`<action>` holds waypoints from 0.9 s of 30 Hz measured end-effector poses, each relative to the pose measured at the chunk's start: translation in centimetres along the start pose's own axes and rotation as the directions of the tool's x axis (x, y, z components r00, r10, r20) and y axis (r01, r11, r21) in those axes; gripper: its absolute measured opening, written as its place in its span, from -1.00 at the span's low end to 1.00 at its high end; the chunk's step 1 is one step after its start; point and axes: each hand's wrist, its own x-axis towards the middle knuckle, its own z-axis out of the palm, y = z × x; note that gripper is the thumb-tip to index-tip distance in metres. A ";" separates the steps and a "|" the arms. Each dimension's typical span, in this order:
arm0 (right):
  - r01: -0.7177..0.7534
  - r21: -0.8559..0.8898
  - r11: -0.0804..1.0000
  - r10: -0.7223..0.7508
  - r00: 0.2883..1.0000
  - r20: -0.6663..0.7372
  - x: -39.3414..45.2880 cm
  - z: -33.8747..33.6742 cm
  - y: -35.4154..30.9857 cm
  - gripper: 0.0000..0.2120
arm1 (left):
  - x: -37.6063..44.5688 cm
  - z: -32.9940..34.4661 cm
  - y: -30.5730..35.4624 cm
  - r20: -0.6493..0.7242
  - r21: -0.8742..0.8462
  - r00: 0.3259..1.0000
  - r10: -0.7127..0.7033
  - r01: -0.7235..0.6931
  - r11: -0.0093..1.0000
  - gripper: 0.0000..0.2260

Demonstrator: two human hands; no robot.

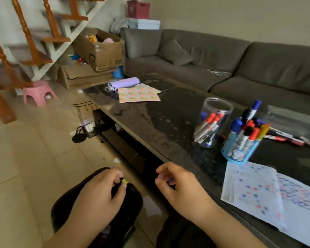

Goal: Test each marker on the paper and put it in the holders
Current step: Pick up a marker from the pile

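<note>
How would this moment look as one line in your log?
left hand: pinches small yellow item | right hand: curled, contents unclear | clear jar, blue holder: hold markers | paper: scribbled

Glossy dark table (168, 111); clear plastic jar (213, 122); matt paper (249, 190); grey cloth sofa (222, 56).
</note>
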 end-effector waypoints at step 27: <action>-0.740 0.071 0.669 0.618 0.501 -0.606 -15.3 -29.7 26.3 -0.77 | 12.3 25.3 36.9 0.232 -0.335 0.679 0.696 -0.616 0.713 -0.86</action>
